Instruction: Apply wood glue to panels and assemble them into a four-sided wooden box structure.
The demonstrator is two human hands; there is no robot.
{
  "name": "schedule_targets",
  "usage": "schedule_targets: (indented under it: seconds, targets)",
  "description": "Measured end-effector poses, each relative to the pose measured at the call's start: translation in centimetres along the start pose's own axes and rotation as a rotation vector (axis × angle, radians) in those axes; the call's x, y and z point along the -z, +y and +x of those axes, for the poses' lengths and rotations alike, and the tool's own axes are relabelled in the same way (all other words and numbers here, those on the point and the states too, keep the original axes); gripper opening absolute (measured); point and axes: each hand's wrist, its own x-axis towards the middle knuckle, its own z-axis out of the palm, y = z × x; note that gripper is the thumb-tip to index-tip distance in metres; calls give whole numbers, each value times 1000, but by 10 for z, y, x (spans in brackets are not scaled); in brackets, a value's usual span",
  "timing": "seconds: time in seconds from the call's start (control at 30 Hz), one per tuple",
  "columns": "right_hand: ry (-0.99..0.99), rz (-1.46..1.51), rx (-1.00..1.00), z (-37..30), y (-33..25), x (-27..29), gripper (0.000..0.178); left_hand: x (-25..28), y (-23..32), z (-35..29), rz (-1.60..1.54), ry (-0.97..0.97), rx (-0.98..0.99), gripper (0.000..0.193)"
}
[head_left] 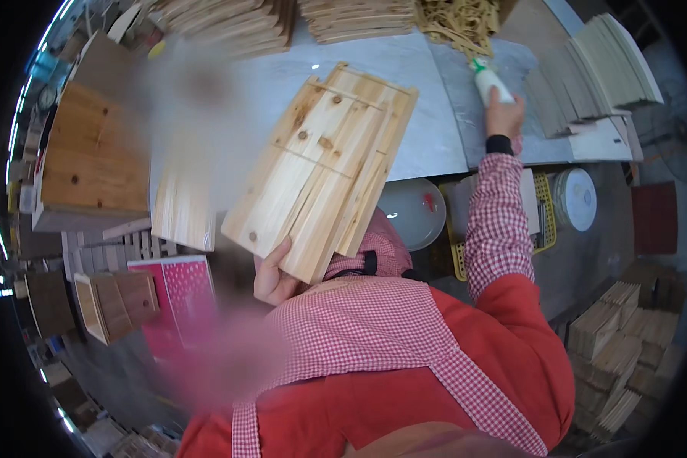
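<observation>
My left hand (275, 276) grips the lower corner of a few flat wooden panels (320, 153), held tilted in front of my body. The light boards have dark knots and thin grooves across them, and one overlaps another at the right side. My fingers behind the wood are hidden. Out to the right, my right hand (505, 118) is closed around a white squeeze bottle (490, 82) with a green cap. The bottle's top points away from me, toward a pile of thin wooden strips (466, 27) at the far edge of the table.
Stacks of wooden boards (359, 19) line the back of the grey table (427, 145). Pale panels (603, 69) stand at the right. A wooden box (95, 153) is at the left. Below the table are a basin (412, 214), a yellow crate (542, 210) and a white bucket (576, 200). Blurry smears cover the left.
</observation>
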Motion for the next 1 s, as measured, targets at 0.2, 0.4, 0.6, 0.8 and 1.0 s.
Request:
schedule_targets:
  seconds: [0.2, 0.4, 0.6, 0.8, 1.0]
  targets:
    - [-134, 687, -165, -50, -71, 9, 53, -19, 7, -13, -131, 8, 50, 61]
    - [-474, 528, -132, -92, -101, -44, 54, -40, 12, -23, -71, 32, 8, 58]
    - [-424, 385, 165, -101, -114, -90, 61, -45, 15, -24, -87, 62, 3, 59]
    - [-508, 256, 297, -99, -130, -88, 62, -40, 16, -21, -192, 92, 28, 65]
    - [-567, 212, 445, -71, -109, -50, 54, -43, 14, -23, -56, 34, 1, 58]
